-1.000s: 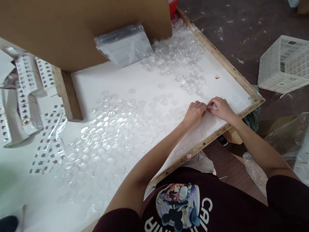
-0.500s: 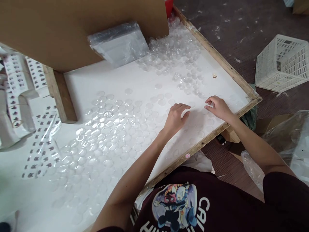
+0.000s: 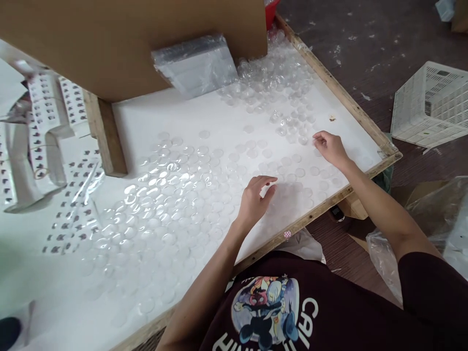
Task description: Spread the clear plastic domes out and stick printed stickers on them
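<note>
Your shirt [image 3: 263, 312] shows "CAL", other letters partly cut off. Your left grip [image 3: 255, 201] is spread near clear discs [image 3: 300, 172] on the worktop [image 3: 142, 114]; your right grip [image 3: 330, 147], beside clear domes [image 3: 302, 140], has fingertips close, pinching or not: cannot tell.

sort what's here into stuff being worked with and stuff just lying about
Seemingly in use: scattered clear discs, piled clear pieces nearest the right hand, white tabletop

Probably lying about: white crate, crumpled plastic, brown scrap
</note>
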`<state>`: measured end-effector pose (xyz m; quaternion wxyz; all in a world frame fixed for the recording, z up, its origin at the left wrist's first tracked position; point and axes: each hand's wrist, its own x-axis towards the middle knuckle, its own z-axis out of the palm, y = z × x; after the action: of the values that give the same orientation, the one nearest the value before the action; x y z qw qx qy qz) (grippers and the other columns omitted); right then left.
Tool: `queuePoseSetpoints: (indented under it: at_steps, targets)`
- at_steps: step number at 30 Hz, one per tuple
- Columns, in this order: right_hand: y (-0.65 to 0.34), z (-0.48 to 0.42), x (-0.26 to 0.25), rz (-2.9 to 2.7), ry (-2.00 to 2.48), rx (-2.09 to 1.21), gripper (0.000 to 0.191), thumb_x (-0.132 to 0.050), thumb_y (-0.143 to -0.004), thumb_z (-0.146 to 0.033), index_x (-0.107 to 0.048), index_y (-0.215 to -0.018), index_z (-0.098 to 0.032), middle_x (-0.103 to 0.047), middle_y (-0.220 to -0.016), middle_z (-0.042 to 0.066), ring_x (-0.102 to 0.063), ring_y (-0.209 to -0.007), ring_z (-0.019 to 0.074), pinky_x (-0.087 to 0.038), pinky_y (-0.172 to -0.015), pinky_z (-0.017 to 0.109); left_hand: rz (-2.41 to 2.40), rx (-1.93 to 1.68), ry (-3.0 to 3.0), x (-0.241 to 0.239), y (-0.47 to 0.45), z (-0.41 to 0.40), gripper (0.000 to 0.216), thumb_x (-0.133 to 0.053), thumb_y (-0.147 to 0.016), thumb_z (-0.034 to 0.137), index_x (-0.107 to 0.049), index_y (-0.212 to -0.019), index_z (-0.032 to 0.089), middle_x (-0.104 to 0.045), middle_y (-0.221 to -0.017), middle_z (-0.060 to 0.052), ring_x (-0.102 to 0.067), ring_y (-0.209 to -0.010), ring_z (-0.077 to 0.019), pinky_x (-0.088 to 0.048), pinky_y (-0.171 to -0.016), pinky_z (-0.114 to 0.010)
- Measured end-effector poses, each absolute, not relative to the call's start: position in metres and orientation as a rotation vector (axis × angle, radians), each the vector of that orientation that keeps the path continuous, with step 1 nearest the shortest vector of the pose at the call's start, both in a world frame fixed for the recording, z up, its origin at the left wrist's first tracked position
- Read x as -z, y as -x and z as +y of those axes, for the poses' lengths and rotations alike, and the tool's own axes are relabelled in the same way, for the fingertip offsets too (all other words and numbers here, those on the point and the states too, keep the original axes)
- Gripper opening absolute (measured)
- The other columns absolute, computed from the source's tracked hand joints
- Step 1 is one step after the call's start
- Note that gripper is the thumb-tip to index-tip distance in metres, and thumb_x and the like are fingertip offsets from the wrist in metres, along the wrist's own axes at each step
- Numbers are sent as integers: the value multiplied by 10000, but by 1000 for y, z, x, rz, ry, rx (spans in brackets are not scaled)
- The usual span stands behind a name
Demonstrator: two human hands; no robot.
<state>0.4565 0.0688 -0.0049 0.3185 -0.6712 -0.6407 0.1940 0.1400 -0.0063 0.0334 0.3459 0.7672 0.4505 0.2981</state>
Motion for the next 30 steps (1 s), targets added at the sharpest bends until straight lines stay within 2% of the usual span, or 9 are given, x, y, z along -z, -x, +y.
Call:
queuePoseSetpoints:
  at_steps: [3,6,8,13,17,23,27,30]
  targets:
    - [-477,72,3,-1533,1842,-528,190,-603,-836,-267,-673,-1000,-202,-714,-894,64,-644,-759,212,-529,-785,383,1232,-815,-1932,-28,-128,-14,183,-574,-955,229,-704,-1083,232,-736,-1045,-61,-665,-943,-194,-514,-590,-249]
    - [-492,73,1,-1532,1900,-385,245,-617,-779,-222,-674,-1017,-201,-709,-1026,90,-625,-735,200,-533,-812,403,1245,-849,-1924,-24,-121,-17,178,-578,-947,222,-708,-1068,234,-740,-1025,-51,-664,-927,-187,-533,-662,-274]
    - [-494,70,0,-1609,1881,-283,259,-595,-778,-202,-677,-1023,-213,-692,-1091,103,-629,-788,217,-525,-853,424,1252,-870,-1926,-23,-118,-19,179,-575,-948,221,-708,-1068,234,-742,-1029,-48,-663,-923,-184,-537,-700,-289]
    - [-484,57,-1,-1879,1762,-226,218,-549,-832,-195,-683,-999,-236,-676,-1184,113,-601,-1106,306,-446,-981,503,1263,-861,-1920,-25,-117,-21,182,-567,-952,241,-709,-1067,237,-740,-1031,-52,-665,-928,-186,-546,-709,-292]
    - [-473,52,-5,-1877,1891,-182,190,-533,-842,-188,-673,-966,-227,-689,-1145,123,-573,-1123,360,-384,-985,574,1257,-841,-1919,-23,-118,-22,189,-552,-962,265,-707,-1064,232,-739,-1024,-62,-669,-923,-190,-552,-689,-292]
    - [-429,64,-6,-1974,1746,-195,315,-550,-905,-267,-599,-1216,-259,-639,-1289,120,-546,-1197,344,-387,-1012,529,1233,-866,-1951,-13,-123,-21,199,-537,-957,245,-712,-1050,219,-741,-993,-71,-678,-918,-197,-549,-670,-292]
    - [-417,78,1,-2004,1738,-288,237,-535,-897,-223,-639,-1108,-250,-673,-1170,123,-582,-1117,331,-425,-986,520,1218,-870,-1971,-12,-123,-23,195,-534,-966,225,-708,-1054,218,-742,-985,-68,-678,-919,-196,-559,-726,-309]
    - [-425,85,2,-1877,1717,-380,168,-542,-905,-258,-647,-1035,-234,-688,-1098,114,-619,-1044,295,-468,-961,480,1242,-868,-1954,-12,-122,-24,189,-535,-968,219,-709,-1042,220,-744,-984,-64,-677,-901,-191,-563,-743,-314]
